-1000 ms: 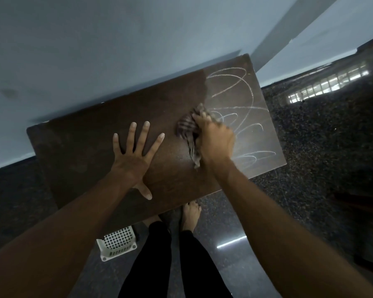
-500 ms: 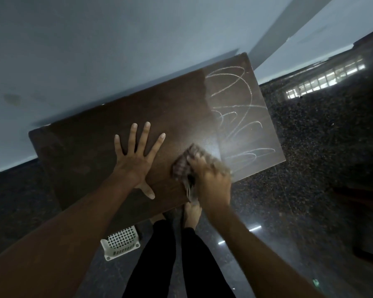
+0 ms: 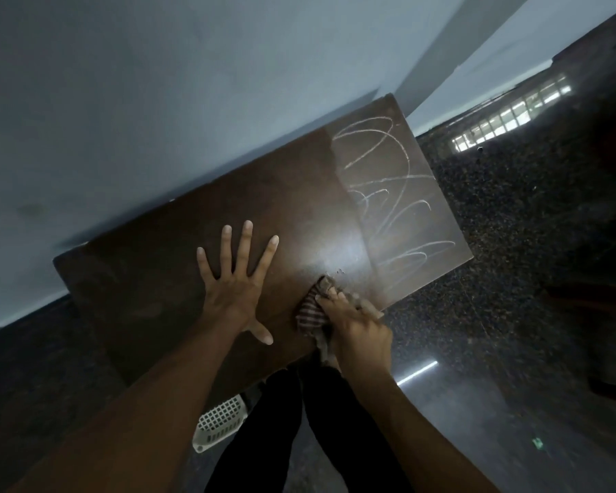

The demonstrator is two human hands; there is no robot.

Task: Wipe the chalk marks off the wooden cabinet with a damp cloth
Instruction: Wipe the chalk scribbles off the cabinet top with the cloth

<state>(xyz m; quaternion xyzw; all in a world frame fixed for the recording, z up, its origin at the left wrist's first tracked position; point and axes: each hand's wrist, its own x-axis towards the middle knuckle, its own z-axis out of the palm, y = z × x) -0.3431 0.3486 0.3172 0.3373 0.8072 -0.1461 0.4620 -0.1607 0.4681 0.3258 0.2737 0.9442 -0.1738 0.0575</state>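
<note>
The dark wooden cabinet top point(image 3: 150, 279) stands against the pale wall. White chalk marks point(image 3: 388, 193) loop across its right part, from the back edge to the front right corner. My left hand point(image 3: 235, 282) lies flat on the wood with fingers spread, left of centre. My right hand point(image 3: 356, 325) grips a striped cloth point(image 3: 312, 311) and presses it on the top at the front edge, just left of the lowest chalk lines. Part of the cloth hangs over the edge under my hand.
A white perforated plastic basket point(image 3: 219, 419) sits on the dark speckled floor point(image 3: 512, 279) below the cabinet's front edge, beside my legs point(image 3: 264, 439). A wall corner rises behind the cabinet's right end. Dark furniture shows at the far right edge.
My right hand has dragged the cloth from the middle of the chalk area toward me, down to the front edge. The left hand has stayed flat in place.
</note>
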